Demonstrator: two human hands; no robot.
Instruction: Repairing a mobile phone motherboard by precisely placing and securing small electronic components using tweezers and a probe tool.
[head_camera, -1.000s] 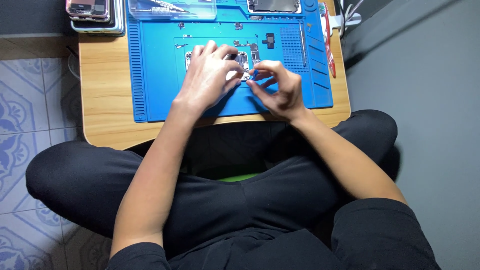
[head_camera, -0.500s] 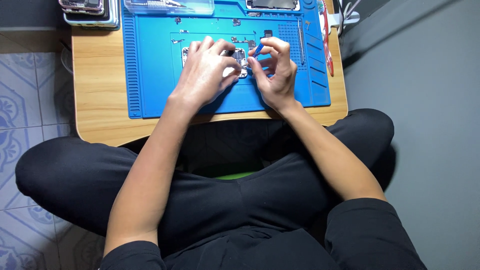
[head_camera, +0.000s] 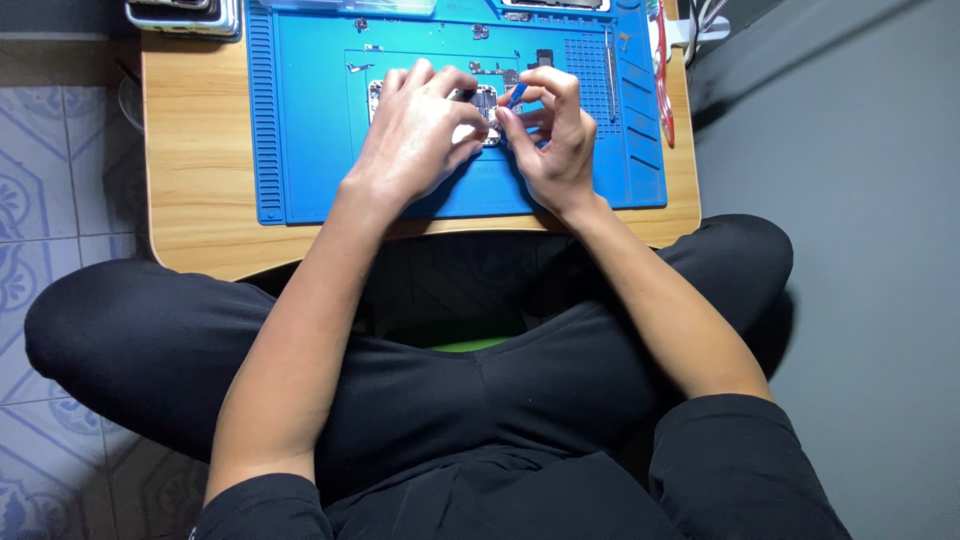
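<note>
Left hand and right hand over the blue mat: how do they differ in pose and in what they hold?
The left hand lies flat, fingers spread over the opened device, pinning it down; the right hand is curled, fingers pinched together. The right hand grips a small blue-tipped tool; the left hand holds no tool. Both work over the middle of the blue mat on the wooden table.

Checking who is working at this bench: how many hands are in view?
2. The left hand lies over the opened device on the blue mat; the right hand pinches a small blue tool beside it. No other person's hands show.
</note>
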